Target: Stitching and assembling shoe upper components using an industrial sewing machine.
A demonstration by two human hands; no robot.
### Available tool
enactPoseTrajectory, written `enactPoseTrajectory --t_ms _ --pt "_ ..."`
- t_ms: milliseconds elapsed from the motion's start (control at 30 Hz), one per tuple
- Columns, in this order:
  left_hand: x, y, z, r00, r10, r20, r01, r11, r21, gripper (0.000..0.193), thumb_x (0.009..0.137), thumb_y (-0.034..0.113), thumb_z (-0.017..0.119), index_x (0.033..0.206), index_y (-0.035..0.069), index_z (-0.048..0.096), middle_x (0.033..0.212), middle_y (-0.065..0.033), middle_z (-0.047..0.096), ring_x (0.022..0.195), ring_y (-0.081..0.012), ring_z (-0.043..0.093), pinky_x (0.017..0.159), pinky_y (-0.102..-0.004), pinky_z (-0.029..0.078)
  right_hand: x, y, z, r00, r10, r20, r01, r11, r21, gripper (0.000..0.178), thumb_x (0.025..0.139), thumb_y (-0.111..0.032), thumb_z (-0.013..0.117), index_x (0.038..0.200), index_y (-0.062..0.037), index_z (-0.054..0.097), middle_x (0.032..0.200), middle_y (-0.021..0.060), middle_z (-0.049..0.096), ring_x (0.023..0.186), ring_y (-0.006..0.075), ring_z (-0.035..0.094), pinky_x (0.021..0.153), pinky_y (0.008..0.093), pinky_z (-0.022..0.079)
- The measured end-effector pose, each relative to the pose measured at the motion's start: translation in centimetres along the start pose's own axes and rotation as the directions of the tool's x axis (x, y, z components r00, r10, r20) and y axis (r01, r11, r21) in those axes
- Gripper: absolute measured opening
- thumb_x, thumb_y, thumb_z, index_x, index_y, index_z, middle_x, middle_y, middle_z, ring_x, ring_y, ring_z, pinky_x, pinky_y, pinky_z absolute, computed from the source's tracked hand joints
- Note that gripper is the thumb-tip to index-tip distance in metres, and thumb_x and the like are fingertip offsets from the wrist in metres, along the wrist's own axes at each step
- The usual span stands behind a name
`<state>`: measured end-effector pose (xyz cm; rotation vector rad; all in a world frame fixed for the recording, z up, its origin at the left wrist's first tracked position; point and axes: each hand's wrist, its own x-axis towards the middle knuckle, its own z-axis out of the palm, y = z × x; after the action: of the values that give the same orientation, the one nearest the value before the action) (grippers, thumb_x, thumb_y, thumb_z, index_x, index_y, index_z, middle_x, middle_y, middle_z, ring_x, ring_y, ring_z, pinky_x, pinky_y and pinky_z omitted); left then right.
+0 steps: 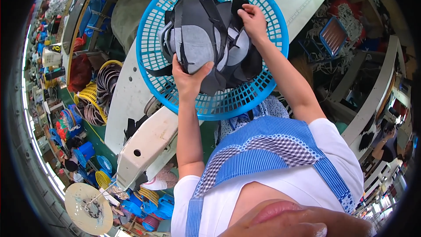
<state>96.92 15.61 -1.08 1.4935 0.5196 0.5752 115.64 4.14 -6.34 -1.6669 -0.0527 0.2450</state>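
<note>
A round blue plastic basket point(141, 46) holds a pile of grey and black sewn fabric pieces point(195, 44) that look like shoe uppers. My left hand point(189, 77) grips the near edge of the pile, thumb over a light grey panel and fingers partly hidden along its left side. At the pile's far right, the fingers of my right hand point(253, 19) pinch a black fabric flap point(238, 5). Black straps hang loosely among the pieces, and one lies against the basket's left wall.
The basket rests by a white worktable point(127, 83), beside a cream sewing machine arm point(147, 145). Left on the floor, a yellow basket point(90, 98) holds curved pieces. A cream disc point(90, 208) stands lower left. White scraps surround a blue-framed stool point(335, 37) at right.
</note>
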Motion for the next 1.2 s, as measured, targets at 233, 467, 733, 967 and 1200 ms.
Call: enactPoseTrajectory --t_ms 233,467,733,967,1200 --pt "-1.9 1.5 0.9 0.998 -0.064 0.02 0.065 0.996 -0.053 0.061 0.06 0.004 0.083 0.11 0.0 0.048 0.101 -0.0066 0.059 0.092 -0.0142 0.058 0.082 -0.0285 0.047 -3.7 -3.1 0.2 0.983 -0.07 0.172 0.022 0.963 0.267 0.032 0.082 -0.016 0.063 0.11 -0.0035 0.055 0.09 0.005 0.063 0.077 0.0119 0.061 0.067 0.0229 0.049" --pt "-3.3 2.0 -0.3 0.998 -0.053 -0.023 0.049 0.991 -0.128 0.065 0.058 0.004 0.083 0.112 0.001 0.046 0.1 -0.0072 0.058 0.09 -0.0158 0.058 0.081 -0.0283 0.047 -3.9 -2.6 -1.0 0.735 0.232 0.637 -0.613 0.63 0.477 0.043 0.087 -0.045 0.056 0.103 -0.0052 0.057 0.087 0.003 0.064 0.077 0.0093 0.06 0.064 0.0229 0.05" --pt "-8.9 5.1 -4.8 0.997 -0.044 0.056 0.037 0.993 0.109 0.084 0.05 0.009 0.087 0.119 -0.001 0.041 0.11 -0.0113 0.055 0.102 -0.0212 0.056 0.088 -0.0345 0.045 -11.3 -8.3 -5.7 0.611 0.202 0.766 -0.422 0.901 0.099 0.023 0.086 -0.018 0.063 0.102 -0.0014 0.059 0.083 0.0055 0.064 0.063 0.0104 0.062 0.056 0.0214 0.051" --pt "-20.2 7.1 -13.2 0.997 0.041 0.065 -0.063 0.923 0.379 0.11 0.044 0.014 0.09 0.133 -0.001 0.026 0.12 -0.0168 0.049 0.109 -0.0284 0.054 0.091 -0.0403 0.045 -17.7 -6.1 -9.6 0.13 0.195 0.972 -0.608 0.79 -0.077 0.024 0.088 -0.005 0.047 0.107 0.0037 0.058 0.093 0.0126 0.066 0.084 0.0188 0.066 0.073 0.0255 0.053" --pt "-22.7 6.3 -15.1 0.962 0.208 -0.176 -0.092 0.857 0.508 0.101 0.067 0.064 0.066 0.137 0.0 0.032 0.14 -0.0146 0.036 0.126 -0.0305 0.039 0.106 -0.0406 0.027 -19.1 -5.0 -9.9 0.126 0.442 0.888 0.456 0.77 -0.447 0.051 0.083 -0.034 0.06 0.122 -0.0038 0.05 0.108 0.0156 0.059 0.104 0.0252 0.056 0.088 0.0382 0.044"
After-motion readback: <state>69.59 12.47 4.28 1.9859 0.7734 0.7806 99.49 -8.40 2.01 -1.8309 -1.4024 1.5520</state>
